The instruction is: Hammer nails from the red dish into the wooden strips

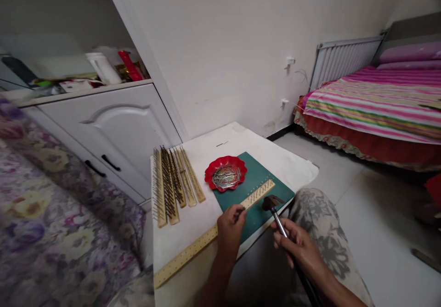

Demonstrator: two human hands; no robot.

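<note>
A long wooden strip [189, 255] with rows of holes lies diagonally across the table and over a green mat [253, 175]. Several nails [262, 188] stand upright in its far right end. My left hand [231, 226] rests at the strip, thumb and fingers pinched together over the wood; whatever is between the fingertips is too small to make out. My right hand [298, 242] is wrapped round the shaft of a claw hammer [279, 222], whose head hovers just right of the nailed end. Beyond the left hand, a red scalloped dish [211, 168] holds many loose nails [226, 177].
Several wooden strips studded with nails [171, 187] lie side by side on the white table [206, 215] at left. Two loose nails [222, 143] lie near its back edge. A cabinet [103, 123] and floral cloth [65, 206] stand left; a bed [372, 100] is at right.
</note>
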